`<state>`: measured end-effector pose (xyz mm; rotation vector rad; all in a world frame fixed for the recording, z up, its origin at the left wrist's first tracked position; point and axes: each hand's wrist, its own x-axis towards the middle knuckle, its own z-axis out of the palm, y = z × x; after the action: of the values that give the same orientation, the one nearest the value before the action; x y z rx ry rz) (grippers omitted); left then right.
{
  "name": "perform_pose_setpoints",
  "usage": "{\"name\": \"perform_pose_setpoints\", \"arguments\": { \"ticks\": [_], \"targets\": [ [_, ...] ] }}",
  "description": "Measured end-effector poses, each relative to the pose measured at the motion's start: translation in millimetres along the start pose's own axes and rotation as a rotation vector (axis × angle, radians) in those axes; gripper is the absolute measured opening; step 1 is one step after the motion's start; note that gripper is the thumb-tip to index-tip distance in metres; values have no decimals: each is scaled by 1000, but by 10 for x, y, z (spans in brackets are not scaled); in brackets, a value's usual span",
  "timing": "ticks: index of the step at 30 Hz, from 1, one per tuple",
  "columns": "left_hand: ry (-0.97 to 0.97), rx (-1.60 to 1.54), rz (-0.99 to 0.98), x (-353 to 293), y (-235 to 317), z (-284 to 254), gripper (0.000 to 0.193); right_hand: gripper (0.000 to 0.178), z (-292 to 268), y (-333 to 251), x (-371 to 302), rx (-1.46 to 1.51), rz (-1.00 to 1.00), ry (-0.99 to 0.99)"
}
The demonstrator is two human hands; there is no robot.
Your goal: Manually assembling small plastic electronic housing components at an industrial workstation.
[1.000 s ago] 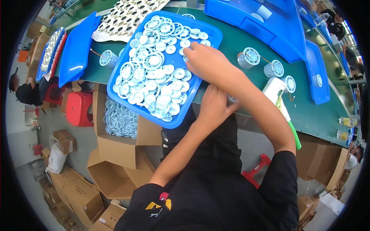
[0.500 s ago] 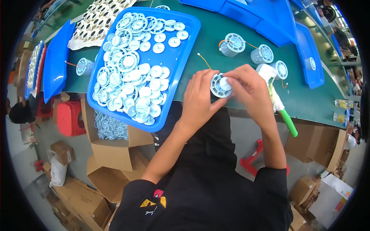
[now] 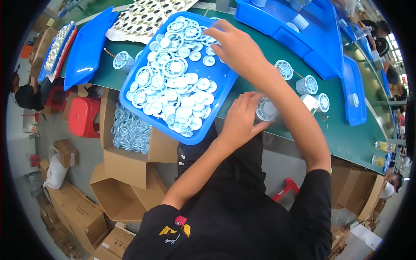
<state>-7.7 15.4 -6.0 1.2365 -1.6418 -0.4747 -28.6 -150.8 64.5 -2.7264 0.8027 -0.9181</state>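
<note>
Near the table's front edge, my left hand (image 3: pixel 242 117) is closed round a light blue round plastic housing (image 3: pixel 265 110), whose top faces up. My right hand (image 3: pixel 236 45) reaches across to the far right part of a blue tray (image 3: pixel 223 93). Its fingers and thumb are apart, just over the pale blue spoked rings (image 3: pixel 192 32) there; I see nothing held in them. Small round discs (image 3: pixel 209 60) and more rings fill much of the tray. My right forearm partly covers the tabletop beside the held housing.
Wired housings (image 3: pixel 307 84) stand on the green table (image 3: pixel 342 130) to the right. A large blue bin (image 3: pixel 281 32) lies behind, a narrow blue tray (image 3: pixel 355 108) at far right. A white pulp tray (image 3: pixel 147 19) sits at back left. Below, a carton (image 3: pixel 130 130) holds many rings.
My right hand has left the housing and moved up and left over the tray. The left hand keeps the housing. The whole view has shifted, and my right arm now hides the green-handled tool.
</note>
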Motion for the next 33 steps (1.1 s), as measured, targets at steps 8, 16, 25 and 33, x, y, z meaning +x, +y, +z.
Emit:
{"name": "perform_pose_setpoints", "arguments": {
  "ticks": [8,16,25,33],
  "targets": [
    [-5,-25,-2,-5,6,-19,69,30,494,184,522,88,87,-146],
    [-17,-22,13,23,24,-19,69,29,-58,176,132,893,832,-355],
    [-2,-16,-8,-5,8,7,66,27,-925,-276,-756,630,682,-65],
    [141,23,-55,30,28,35,67,22,-1364,-149,-1549,109,486,-184]
  ]
}}
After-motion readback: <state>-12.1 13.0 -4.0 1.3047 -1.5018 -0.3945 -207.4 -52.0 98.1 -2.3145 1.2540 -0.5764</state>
